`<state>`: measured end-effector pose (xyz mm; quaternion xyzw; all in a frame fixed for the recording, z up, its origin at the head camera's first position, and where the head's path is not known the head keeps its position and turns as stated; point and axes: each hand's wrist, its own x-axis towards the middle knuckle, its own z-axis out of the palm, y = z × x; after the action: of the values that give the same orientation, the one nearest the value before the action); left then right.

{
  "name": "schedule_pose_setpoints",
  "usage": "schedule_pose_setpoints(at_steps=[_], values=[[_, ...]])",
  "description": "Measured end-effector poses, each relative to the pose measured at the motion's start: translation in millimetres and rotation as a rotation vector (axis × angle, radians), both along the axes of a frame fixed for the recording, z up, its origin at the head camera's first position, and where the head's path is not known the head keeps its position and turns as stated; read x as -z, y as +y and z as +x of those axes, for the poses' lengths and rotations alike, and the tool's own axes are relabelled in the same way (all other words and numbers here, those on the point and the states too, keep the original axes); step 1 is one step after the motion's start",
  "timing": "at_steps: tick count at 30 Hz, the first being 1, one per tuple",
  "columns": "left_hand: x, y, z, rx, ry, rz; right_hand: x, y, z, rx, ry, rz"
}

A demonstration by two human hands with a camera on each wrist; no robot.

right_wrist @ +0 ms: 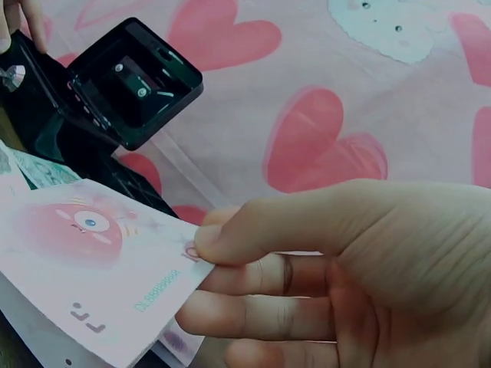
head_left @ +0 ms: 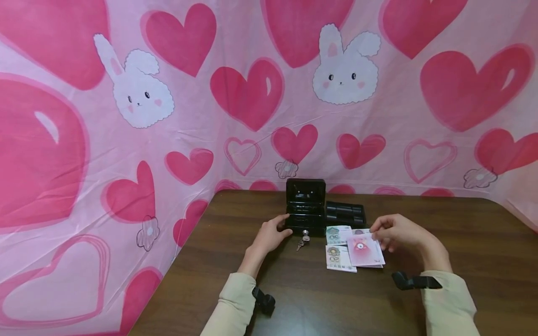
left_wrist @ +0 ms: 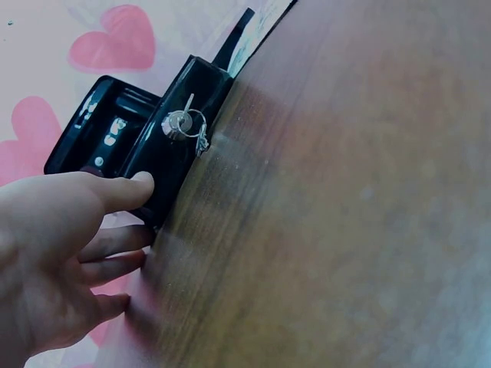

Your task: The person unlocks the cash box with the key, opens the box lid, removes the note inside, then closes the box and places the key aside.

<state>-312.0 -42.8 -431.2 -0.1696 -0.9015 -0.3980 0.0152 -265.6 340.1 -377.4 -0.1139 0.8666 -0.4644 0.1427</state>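
A black cash box [head_left: 305, 224] stands on the table with its lid [head_left: 305, 191] raised. A key ring with small keys [head_left: 300, 243] hangs from the lock [left_wrist: 176, 124] on its front. My left hand [head_left: 270, 234] holds the box's left front corner, thumb on the front face and the other fingers at the side. To the right of the box lie green play banknotes [head_left: 336, 235] and brownish ones [head_left: 339, 258]. Pink play banknotes [head_left: 364, 249] overlap them. My right hand [head_left: 397, 232] pinches the edge of a pink banknote [right_wrist: 100, 253] between thumb and fingers.
A black compartment tray [head_left: 345, 213] sits beside the box, behind the banknotes. The brown wooden table [head_left: 319, 298] ends at a pink cloth backdrop [head_left: 252, 154] with hearts and rabbits. Each wrist wears a black camera mount [head_left: 264, 302].
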Motion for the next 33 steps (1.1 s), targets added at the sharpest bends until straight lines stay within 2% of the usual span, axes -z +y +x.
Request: schedule_pose_setpoints(at_steps=[5,10,20,26,33], values=[[0.7,0,-0.8,0.001,-0.006,-0.005,2.7,3,1.4,0.043,-0.037,0.040],[0.5,0,-0.1,-0.005,-0.019,-0.004,6.1,6,1.4,0.046,-0.085,0.078],[0.2,1,0.9,-0.002,0.002,0.000,12.8,8,3.5,0.104,-0.138,0.160],[0.8,1,0.7,-0.006,0.005,-0.004,8.5,8,4.9,0.149,-0.096,0.204],[1.1,1,-0.5,-0.009,0.009,-0.003,4.8,1,4.8,0.176,-0.009,0.166]])
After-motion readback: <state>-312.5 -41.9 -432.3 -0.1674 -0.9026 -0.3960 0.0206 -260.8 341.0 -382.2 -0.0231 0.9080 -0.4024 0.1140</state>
